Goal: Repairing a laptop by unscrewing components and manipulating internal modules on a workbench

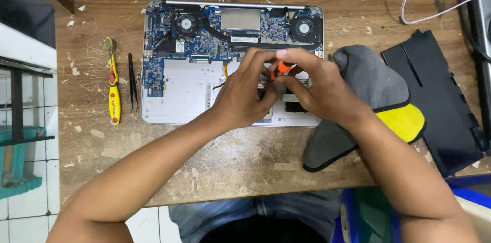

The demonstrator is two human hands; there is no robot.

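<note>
An opened laptop lies bottom-up on the wooden table, its blue circuit board and two fans showing. My right hand grips a small orange-handled screwdriver over the laptop's lower right part. My left hand meets it from the left, fingertips on the tool's shaft. The screwdriver tip is hidden by my fingers.
A yellow toothbrush and black tweezers lie left of the laptop. A grey and yellow cloth sits to the right, beside a black flat cover. White cables run at the top right.
</note>
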